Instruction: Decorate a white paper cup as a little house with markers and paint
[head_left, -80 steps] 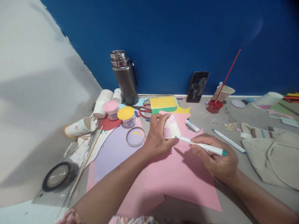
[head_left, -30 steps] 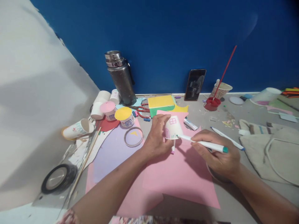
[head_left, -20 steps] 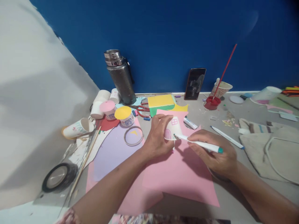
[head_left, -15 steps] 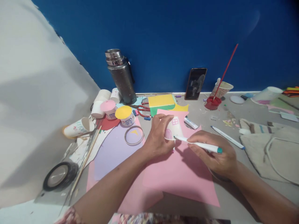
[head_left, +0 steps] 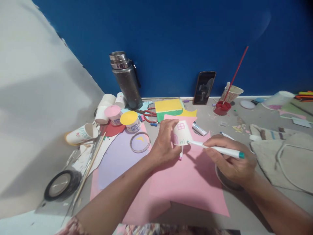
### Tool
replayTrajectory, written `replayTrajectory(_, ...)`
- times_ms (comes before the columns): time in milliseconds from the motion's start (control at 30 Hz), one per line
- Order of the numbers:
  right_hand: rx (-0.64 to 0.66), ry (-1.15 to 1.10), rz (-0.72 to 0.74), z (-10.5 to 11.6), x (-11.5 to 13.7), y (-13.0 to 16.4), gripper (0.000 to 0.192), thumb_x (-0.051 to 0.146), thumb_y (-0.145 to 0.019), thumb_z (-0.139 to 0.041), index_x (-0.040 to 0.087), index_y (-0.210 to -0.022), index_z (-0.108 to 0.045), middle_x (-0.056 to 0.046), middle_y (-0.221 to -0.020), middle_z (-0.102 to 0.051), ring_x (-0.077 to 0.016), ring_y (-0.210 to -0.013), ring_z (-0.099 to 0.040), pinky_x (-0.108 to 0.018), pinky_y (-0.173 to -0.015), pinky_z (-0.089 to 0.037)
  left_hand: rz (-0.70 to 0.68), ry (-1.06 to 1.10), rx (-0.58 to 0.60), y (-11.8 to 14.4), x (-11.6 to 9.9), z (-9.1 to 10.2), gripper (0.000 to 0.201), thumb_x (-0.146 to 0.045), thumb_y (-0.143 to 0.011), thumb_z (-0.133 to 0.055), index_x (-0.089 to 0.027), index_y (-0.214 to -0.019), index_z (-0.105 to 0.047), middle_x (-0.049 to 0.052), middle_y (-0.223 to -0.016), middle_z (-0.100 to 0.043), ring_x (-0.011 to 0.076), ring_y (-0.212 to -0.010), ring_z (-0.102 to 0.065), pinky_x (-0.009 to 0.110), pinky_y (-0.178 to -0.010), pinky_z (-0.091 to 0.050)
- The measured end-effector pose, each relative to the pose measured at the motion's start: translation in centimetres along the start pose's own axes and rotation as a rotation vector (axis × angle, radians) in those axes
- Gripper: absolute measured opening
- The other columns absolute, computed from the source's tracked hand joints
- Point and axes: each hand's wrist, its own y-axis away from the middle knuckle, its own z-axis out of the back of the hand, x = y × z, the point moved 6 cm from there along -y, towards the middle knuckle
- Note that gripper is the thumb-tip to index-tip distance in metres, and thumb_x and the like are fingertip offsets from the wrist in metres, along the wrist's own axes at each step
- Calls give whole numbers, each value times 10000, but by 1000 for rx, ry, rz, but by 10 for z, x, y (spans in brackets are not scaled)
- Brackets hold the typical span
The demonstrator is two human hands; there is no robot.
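Blue wall, cluttered counter. Left hand pinches paper cup steady; right hand grips marker, tip on cup.

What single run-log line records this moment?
left hand: holds paper cup | right hand: marker tip on cup | under: pink paper

one flask, one phone, two pink sheets
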Motion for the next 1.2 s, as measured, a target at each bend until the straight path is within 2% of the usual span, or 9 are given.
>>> replayTrajectory(200, 17, -41, 33, -3, 2, 0, 132, 134, -911, -680, 229, -978, -744, -43, -833, -811, -190, -714, -779, -275, -666, -622, 17, 9, -17, 1, 0, 0, 738, -98, -742, -694, -270, -1409, -431, 123, -1395, -493, 315, -1334, -507, 527, -1119, -508)
replayTrajectory(400, 3, -33, -8, -3, -2, 0, 104, 143, -919, -693, 228, -953, -742, -33, -836, -810, -178, -720, -774, -267, -703, -620, -5, 43, 0, 0, -3, -1, 686, -106, -758, -672, -246, -1391, -447, 134, -1391, -508, 311, -1335, -512, 523, -1123, -508)
replayTrajectory(567, 17, -34, -7, -2, -1, -1, 115, 140, -920, -664, 233, -944, -726, -26, -814, -804, -176, -674, -763, -268, -669, -621, 25, 76, 12, 0, 0, -1, 715, -99, -746, -667, -249, -1406, -434, 135, -1430, -502, 313, -1365, -509, 527, -1142, -499)
replayTrajectory(767, -25, -9, -27, 4, 0, -2, 130, 131, -912, -669, 244, -941, -726, -19, -824, -807, -180, -656, -763, -288, -687, -634, 83, 121, 15, 0, 4, 0, 697, -127, -764, -687, -246, -1403, -435, 136, -1449, -511, 308, -1388, -521, 529, -1183, -470)
replayTrajectory(1200, 2, -51, -23, 6, -1, -3, 140, 121, -905, -646, 239, -944, -711, -17, -803, -784, -176, -653, -746, -277, -630, -607, 181, 274, 33, 0, 7, -1, 772, -56, -700, -679, -227, -1413, -437, 153, -1501, -512, 300, -1453, -523, 521, -1265, -402)
